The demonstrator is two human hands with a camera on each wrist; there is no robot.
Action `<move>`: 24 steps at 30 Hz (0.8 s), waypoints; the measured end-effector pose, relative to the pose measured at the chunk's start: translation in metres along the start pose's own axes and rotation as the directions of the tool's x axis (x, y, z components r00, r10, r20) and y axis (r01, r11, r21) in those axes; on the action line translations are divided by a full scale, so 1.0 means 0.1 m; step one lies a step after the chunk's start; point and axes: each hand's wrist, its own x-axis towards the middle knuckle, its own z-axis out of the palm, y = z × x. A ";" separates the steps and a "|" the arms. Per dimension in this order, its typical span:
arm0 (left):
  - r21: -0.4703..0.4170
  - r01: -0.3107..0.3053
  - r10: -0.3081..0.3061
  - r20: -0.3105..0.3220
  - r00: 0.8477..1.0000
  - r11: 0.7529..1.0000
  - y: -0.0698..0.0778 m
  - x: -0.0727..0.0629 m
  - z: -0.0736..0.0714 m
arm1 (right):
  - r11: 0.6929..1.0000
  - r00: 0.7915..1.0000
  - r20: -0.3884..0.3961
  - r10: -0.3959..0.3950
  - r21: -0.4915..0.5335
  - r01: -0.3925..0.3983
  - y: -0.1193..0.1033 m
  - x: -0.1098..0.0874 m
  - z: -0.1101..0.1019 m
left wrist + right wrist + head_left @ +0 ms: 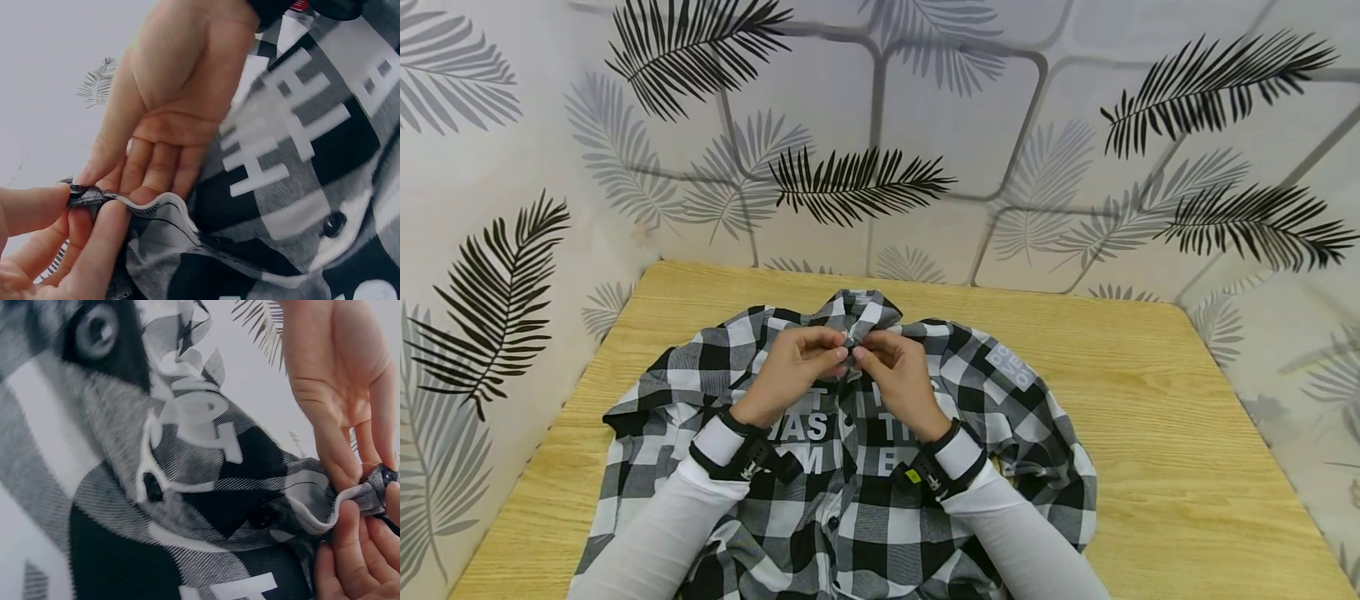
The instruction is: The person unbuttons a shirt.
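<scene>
A black, white and grey checked button-up shirt (887, 521) lies spread on the table, collar (846, 307) toward the back. My left hand (793, 371) and right hand (906, 379) meet at the top of its front placket, just below the collar. Fingers and thumbs of both pinch the placket edge there. Between the fingertips in the right wrist view shows a small dark button (389, 475). Cloth bunched around it hides whether it sits in a buttonhole. Lower on the front, another dark button (334, 224) lies uncovered, as does a further button (832, 523).
Pale wood table (1165, 433) extends to both sides of the shirt. Leaf-patterned wall covering (955, 133) rises behind its back edge. White block letters (808, 427) run across the chest, and a light patch (1011, 367) marks the right-hand sleeve.
</scene>
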 end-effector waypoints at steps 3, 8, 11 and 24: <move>0.061 -0.038 0.040 -0.027 0.999 0.997 0.00 -0.01 0.01 | 1.000 1.000 -0.010 -0.009 -0.014 0.009 0.02 -0.01 0.01; 0.100 -0.050 0.048 0.023 0.999 0.994 0.01 -0.02 -0.02 | 0.999 0.999 0.007 -0.033 -0.005 0.033 0.03 0.00 0.02; 0.080 -0.032 0.025 0.091 0.996 0.996 0.00 -0.02 -0.05 | 0.999 0.998 0.025 -0.050 0.019 0.050 0.03 0.01 0.00; 0.323 -0.204 0.182 0.095 0.979 0.924 -0.24 0.05 -0.02 | 0.996 0.984 0.155 0.084 0.028 -0.089 0.00 0.02 -0.03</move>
